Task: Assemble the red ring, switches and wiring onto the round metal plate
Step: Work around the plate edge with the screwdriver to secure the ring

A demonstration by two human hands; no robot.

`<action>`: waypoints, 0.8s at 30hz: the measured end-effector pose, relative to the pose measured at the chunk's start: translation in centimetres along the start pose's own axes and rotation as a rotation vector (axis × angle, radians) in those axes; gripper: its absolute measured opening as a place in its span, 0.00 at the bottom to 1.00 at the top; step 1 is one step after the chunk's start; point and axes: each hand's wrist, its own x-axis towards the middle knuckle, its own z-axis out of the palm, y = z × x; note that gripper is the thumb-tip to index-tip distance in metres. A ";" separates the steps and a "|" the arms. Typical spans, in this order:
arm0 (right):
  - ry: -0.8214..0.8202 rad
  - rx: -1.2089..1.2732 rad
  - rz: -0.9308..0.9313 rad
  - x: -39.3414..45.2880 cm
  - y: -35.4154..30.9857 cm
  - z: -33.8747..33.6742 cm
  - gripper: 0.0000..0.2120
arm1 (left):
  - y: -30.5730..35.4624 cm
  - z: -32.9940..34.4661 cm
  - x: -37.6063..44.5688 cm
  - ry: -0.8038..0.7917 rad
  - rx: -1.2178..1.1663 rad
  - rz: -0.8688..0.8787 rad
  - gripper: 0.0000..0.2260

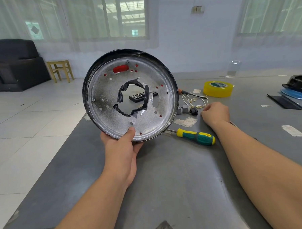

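- Both forearms reach forward over the grey counter (176, 183), which carries patches of torn white tape.
- Left hand (121, 151) grips the round metal plate (110, 92) by its lower rim, thumb pressed on the inner face, holding it upright and clear of the counter.
- Red (120, 69) shows through a slot and several small holes in the plate, so the red ring sits behind it.
- Black tape edges the plate's central opening; a dark flat object on the counter shows through it.
- Right hand (214, 112) rests on the counter with fingers curled at the white wiring (196, 101); whether it pinches a wire, I cannot tell.
- Small grey and black switches (185, 109) lie just left of that hand, partly hidden by the plate's rim.
- Yellow-and-green screwdriver (196, 136) lies between the arms.
- Yellow tape roll (217, 89) sits beyond the wiring; black and blue parts lie at far right.
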 end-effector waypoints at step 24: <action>-0.281 0.127 -0.806 -19.7 -4.3 -2.2 0.03 | 1.9 -1.4 -0.6 0.079 0.017 0.026 0.27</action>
